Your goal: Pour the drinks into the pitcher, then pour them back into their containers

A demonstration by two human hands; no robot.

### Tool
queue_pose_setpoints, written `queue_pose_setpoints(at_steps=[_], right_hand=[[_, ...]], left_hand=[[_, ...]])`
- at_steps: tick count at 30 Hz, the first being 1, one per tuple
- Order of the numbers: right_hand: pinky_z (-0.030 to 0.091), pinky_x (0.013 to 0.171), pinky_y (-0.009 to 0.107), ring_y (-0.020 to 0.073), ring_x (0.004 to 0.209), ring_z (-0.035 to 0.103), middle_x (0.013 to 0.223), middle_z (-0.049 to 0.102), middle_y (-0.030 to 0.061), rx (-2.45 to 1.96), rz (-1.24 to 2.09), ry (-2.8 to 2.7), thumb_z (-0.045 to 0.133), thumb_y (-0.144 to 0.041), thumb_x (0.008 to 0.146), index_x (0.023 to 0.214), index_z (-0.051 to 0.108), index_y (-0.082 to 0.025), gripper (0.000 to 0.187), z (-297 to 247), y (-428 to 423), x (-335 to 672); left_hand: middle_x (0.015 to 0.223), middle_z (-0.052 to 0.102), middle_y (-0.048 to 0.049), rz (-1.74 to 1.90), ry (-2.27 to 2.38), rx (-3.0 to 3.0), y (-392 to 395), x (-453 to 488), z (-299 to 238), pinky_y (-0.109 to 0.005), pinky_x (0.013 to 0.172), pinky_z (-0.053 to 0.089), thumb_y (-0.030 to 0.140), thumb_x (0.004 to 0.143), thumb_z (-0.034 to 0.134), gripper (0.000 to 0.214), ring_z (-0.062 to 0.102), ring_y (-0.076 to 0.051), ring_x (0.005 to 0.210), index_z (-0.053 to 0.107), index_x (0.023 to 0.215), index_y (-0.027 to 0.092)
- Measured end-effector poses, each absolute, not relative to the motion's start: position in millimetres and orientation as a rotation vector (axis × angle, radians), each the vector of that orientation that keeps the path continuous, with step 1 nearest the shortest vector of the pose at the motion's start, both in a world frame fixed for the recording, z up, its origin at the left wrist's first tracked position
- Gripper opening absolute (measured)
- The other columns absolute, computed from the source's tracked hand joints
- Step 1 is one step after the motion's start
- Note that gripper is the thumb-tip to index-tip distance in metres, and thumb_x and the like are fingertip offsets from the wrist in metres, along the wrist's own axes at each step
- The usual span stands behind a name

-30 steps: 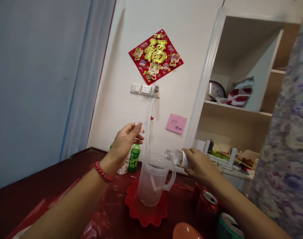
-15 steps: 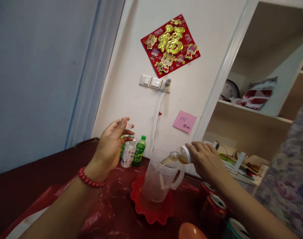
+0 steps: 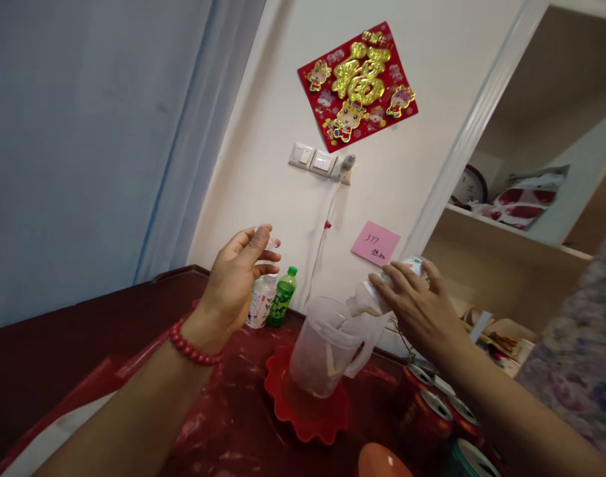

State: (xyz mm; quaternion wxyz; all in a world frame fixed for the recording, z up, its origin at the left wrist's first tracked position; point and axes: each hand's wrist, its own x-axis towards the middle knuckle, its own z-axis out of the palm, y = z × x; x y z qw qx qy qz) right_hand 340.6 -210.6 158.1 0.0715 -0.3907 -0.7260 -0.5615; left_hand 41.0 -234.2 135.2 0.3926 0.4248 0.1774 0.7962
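Note:
My right hand (image 3: pixel 418 306) grips a small clear bottle (image 3: pixel 382 291), tipped steeply with its mouth down over a clear plastic pitcher (image 3: pixel 325 346). Brownish liquid runs into the pitcher, which stands on a red scalloped plate (image 3: pixel 305 411). My left hand (image 3: pixel 236 281), with a red bead bracelet at the wrist, is raised to the left of the pitcher and pinches a small clear cap (image 3: pixel 269 242) between thumb and fingers.
A white bottle (image 3: pixel 260 301) and a green bottle (image 3: pixel 282 305) stand by the wall behind my left hand. Several drink cans (image 3: pixel 429 407) sit at the right, an orange round object (image 3: pixel 380 462) at the bottom edge. Red plastic sheet (image 3: pixel 218 424) covers the dark table. Shelves fill the right.
My right hand has tipped the bottle from nearly level to steeply mouth-down, and liquid has started collecting in the pitcher. The view has shifted; my left hand keeps the cap raised.

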Motion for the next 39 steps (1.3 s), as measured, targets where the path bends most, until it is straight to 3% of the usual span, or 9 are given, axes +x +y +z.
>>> queue_pose_setpoints(at_steps=[8,18,23,26,29,34,36,39], right_hand=[[0.016,0.113,0.069,0.0331,0.134,0.040,0.139,0.052,0.0175,-1.046,-1.850,-2.097,0.050,-0.005,0.088,0.132,0.056,-0.016,0.046,161,-218,326],[0.019,0.112,0.070,0.0350,0.135,0.034,0.141,0.050,0.0174,-1.038,-1.946,-2.243,0.057,-0.013,0.090,0.136,0.055,-0.016,0.045,148,-220,307],[0.017,0.112,0.069,0.0354,0.132,0.037,0.137,0.052,0.0182,-1.099,-1.871,-2.234,0.056,-0.011,0.093,0.133,0.057,-0.015,0.040,149,-226,302],[0.015,0.114,0.066,0.0349,0.129,0.041,0.133,0.055,0.0173,-1.269,-1.689,-2.204,0.052,-0.005,0.093,0.132,0.058,-0.015,0.041,151,-231,299],[0.022,0.109,0.062,0.0341,0.120,0.048,0.122,0.061,0.0136,-1.436,-1.418,-2.203,0.057,0.002,0.082,0.131,0.058,-0.017,0.052,151,-233,302],[0.041,0.083,0.053,0.0339,0.101,0.058,0.111,0.065,0.0096,-1.568,-1.174,-2.002,0.071,-0.025,0.080,0.133,0.052,-0.018,0.057,147,-231,320],[0.040,0.079,0.047,0.0307,0.100,0.059,0.111,0.065,0.0058,-1.529,-1.042,-2.009,0.071,-0.032,0.080,0.131,0.051,-0.023,0.056,144,-233,325],[0.036,0.083,0.043,0.0280,0.104,0.057,0.113,0.064,0.0020,-1.373,-0.854,-2.085,0.071,-0.025,0.076,0.129,0.051,-0.027,0.057,139,-239,324]], left_hand=[[0.096,0.065,-0.0055,1.970,0.445,1.085,-236,46,133,-0.023,0.064,0.049,0.046,0.082,0.075,0.041,0.060,-0.014,0.078,0.065,0.107,0.016],[0.103,0.061,-0.0033,1.839,0.541,1.289,-231,60,124,-0.027,0.071,0.051,0.029,0.075,0.079,0.049,0.060,-0.014,0.081,0.064,0.120,0.020],[0.105,0.060,-0.0033,1.768,0.532,1.304,-228,67,118,-0.031,0.079,0.051,0.029,0.075,0.079,0.051,0.062,-0.013,0.079,0.063,0.122,0.020],[0.105,0.059,-0.0034,1.740,0.544,1.292,-229,70,116,-0.031,0.078,0.051,0.031,0.075,0.080,0.052,0.063,-0.013,0.080,0.062,0.123,0.019],[0.103,0.061,-0.0044,1.705,0.549,1.282,-228,73,113,-0.030,0.076,0.052,0.034,0.077,0.078,0.050,0.062,-0.013,0.078,0.063,0.121,0.018],[0.110,0.063,-0.0072,1.664,0.591,1.284,-221,78,105,-0.028,0.074,0.052,0.034,0.075,0.080,0.051,0.062,-0.017,0.089,0.061,0.119,0.018],[0.114,0.064,-0.0092,1.650,0.589,1.286,-219,81,103,-0.029,0.077,0.052,0.034,0.074,0.081,0.051,0.063,-0.019,0.095,0.059,0.117,0.017],[0.116,0.065,-0.0106,1.624,0.580,1.316,-221,85,101,-0.033,0.084,0.052,0.034,0.072,0.081,0.048,0.063,-0.020,0.098,0.060,0.111,0.016]])
